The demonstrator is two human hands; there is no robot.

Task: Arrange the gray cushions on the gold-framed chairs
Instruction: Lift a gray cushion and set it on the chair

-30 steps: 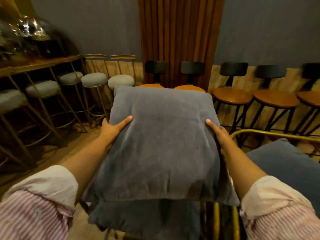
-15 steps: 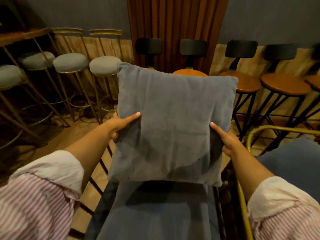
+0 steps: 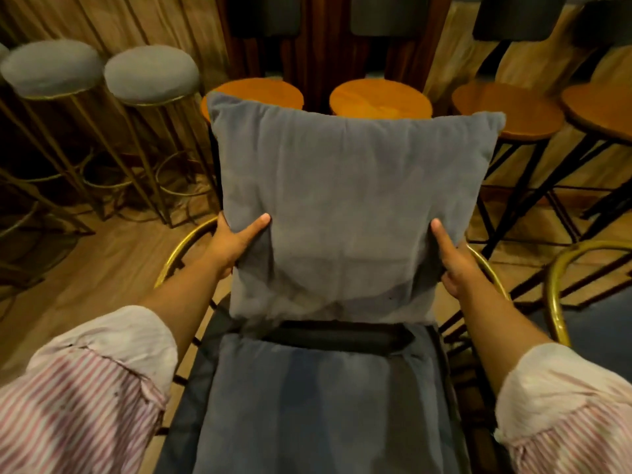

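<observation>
Lowered since half a second ago, the square gray velvet cushion [image 3: 345, 213] now stands upright against the back of the gold-framed chair [image 3: 178, 258], its bottom edge just above the dark rear strip of the chair's gray padded seat [image 3: 318, 405] — before, it was held clear above the seat. At far left stand two round gray-topped stools on thin gold legs [image 3: 150, 75]; behind the cushion are round orange wooden stools with black backs [image 3: 379, 97], more of them at right. A second gold-framed chair [image 3: 561, 285] sits just beside, at the right edge. Left hand [image 3: 231, 242] clasps the cushion's left edge, thumb across its front; right hand [image 3: 455, 265] clasps the right edge likewise — both arms reach forward, striped sleeves rolled back.
</observation>
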